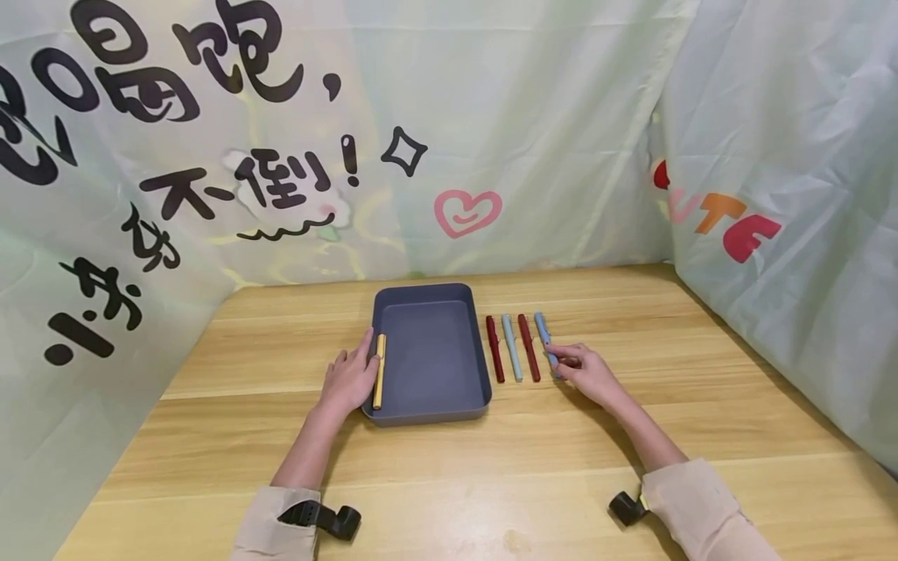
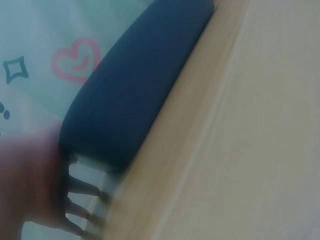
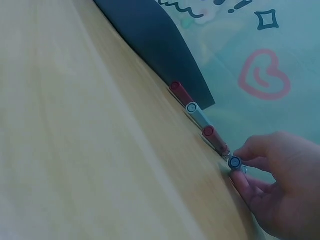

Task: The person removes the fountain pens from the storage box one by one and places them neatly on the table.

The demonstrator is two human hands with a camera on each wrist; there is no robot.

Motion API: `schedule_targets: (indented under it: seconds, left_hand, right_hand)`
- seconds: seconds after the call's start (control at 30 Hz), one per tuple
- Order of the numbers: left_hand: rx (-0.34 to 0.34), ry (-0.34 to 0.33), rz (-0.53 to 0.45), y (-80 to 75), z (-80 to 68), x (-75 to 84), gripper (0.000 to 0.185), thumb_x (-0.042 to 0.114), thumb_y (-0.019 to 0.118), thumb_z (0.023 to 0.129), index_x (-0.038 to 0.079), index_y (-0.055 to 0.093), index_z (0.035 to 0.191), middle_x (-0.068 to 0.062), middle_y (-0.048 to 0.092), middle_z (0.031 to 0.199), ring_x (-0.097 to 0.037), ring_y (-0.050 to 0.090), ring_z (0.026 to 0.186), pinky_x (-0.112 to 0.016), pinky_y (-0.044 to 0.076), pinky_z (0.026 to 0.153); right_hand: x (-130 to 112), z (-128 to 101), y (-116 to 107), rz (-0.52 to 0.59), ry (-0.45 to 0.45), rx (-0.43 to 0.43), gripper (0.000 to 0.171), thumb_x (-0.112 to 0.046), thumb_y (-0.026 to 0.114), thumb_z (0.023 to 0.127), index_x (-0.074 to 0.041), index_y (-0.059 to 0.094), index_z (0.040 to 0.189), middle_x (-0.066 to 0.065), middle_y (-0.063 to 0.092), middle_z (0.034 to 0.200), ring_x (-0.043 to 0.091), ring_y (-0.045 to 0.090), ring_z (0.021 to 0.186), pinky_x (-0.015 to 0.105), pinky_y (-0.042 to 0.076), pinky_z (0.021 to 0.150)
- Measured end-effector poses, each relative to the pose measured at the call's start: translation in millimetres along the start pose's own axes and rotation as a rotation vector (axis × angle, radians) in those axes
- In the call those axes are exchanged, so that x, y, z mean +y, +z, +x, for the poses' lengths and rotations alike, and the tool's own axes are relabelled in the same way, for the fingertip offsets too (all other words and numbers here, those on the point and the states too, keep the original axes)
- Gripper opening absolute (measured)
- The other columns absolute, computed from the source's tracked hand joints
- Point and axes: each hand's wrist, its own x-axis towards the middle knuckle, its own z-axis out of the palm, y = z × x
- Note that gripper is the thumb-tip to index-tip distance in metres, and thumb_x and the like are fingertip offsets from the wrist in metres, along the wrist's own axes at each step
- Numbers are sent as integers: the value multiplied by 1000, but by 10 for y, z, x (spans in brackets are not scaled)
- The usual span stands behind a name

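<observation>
A dark grey-blue tray (image 1: 431, 351) lies on the table, with a gold pen (image 1: 380, 382) along its left inner side. My left hand (image 1: 351, 378) rests at the tray's left wall, fingers spread outside it and thumb at the rim beside the gold pen. In the left wrist view those fingers (image 2: 82, 187) reach down past the tray's side. To the right of the tray my right hand (image 1: 585, 374) pinches a blue pen (image 1: 542, 326) between thumb and fingers. The right wrist view shows the blue pen's end (image 3: 235, 162) at the fingertips, close to the tabletop.
Between the tray and my right hand lie a dark red pen (image 1: 495, 351), a light blue pen (image 1: 512, 349) and another red pen (image 1: 529, 349), roughly parallel. Printed cloth (image 1: 547, 140) hangs behind and at both sides of the wooden table (image 1: 449, 483).
</observation>
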Motion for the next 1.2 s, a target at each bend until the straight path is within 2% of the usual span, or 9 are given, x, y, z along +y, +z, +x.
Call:
schedule_targets:
  seconds: [0.53,0.77,0.97,1.2]
  left_hand:
    - [13,-2,-2,6,7,20,55,31,27,100,20,6,149,-16,24,147,-48,13,131,-58,3,104]
    - [12,-1,3,1,11,20,56,31,28,100,20,5,149,-16,25,147,-48,13,130,-59,4,103]
    - [13,-1,-5,-5,5,24,56,31,28,100,20,5,149,-16,25,146,-48,13,130,-59,4,103]
    - [11,2,2,0,11,16,56,31,28,100,20,5,149,-17,26,146,-48,13,130,-59,4,103]
  right_hand:
    - [-12,-18,40,-42,-3,30,36,2,57,86,10,55,120,21,47,107,26,51,85,23,44,64]
    - [-2,-12,46,-48,-4,42,35,1,57,86,9,55,120,24,45,114,25,50,85,22,43,59]
    - [-20,-12,38,-61,-9,52,34,2,56,86,8,56,119,24,47,114,25,49,85,24,43,60]
    - [-6,-13,33,-65,-12,60,33,3,55,85,8,58,118,23,49,113,29,51,88,31,43,67]
